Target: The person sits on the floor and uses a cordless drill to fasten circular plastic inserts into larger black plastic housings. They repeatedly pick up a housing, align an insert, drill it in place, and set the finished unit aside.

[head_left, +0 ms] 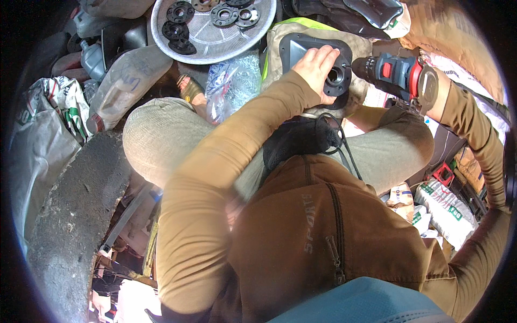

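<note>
My left hand [314,70] lies across a dark square plate with rounded corners [293,47], its fingers stretched out. Beside the fingers and thumb, a black round flange with a central hole [336,77] sits on the plate. The plate rests on a beige cloth bundle with a bright yellow-green edge [276,39] in front of my crossed legs. In my right hand [442,92] is a cordless drill [396,75], grey-blue with a red switch. Its dark chuck points left, close to the flange. The drill largely hides my right fingers, and the bit cannot be made out.
A round mesh basket [215,48] beyond my legs holds several black and metal flanges. Near it lies a clear plastic bag [237,81]. Plastic jugs [126,81] and a dark rough curved slab [81,194] are on the left. Bags [444,210] crowd the right.
</note>
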The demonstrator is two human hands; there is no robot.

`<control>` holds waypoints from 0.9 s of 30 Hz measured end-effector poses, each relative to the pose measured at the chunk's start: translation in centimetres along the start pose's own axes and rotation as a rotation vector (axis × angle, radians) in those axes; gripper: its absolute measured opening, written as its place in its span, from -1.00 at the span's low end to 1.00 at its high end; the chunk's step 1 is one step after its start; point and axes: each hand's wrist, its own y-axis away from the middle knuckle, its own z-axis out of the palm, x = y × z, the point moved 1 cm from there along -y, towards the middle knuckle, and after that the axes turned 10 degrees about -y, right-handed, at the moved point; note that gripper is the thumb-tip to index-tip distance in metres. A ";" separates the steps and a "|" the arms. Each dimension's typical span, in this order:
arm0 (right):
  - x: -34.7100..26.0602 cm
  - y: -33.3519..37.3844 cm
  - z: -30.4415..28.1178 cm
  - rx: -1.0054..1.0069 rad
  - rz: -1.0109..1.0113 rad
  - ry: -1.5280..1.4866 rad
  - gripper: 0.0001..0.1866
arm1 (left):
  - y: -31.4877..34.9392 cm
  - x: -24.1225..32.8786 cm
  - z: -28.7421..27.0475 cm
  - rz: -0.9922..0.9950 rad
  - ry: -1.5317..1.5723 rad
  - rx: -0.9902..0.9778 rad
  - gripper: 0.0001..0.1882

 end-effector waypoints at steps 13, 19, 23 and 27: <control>-0.1 3.9 -0.8 0.107 -0.101 0.191 -0.61 | 0.5 1.9 1.8 -0.077 -0.041 0.146 0.12; -0.3 3.7 -0.7 0.094 -0.095 0.197 -0.63 | 0.5 1.9 1.9 -0.066 -0.053 0.149 0.12; 0.1 3.5 -0.6 0.080 -0.102 0.205 -0.63 | 0.7 1.8 1.8 -0.063 -0.029 0.135 0.11; 0.4 3.3 -0.8 0.087 -0.114 0.224 -0.64 | 0.7 2.0 1.8 -0.061 -0.022 0.135 0.09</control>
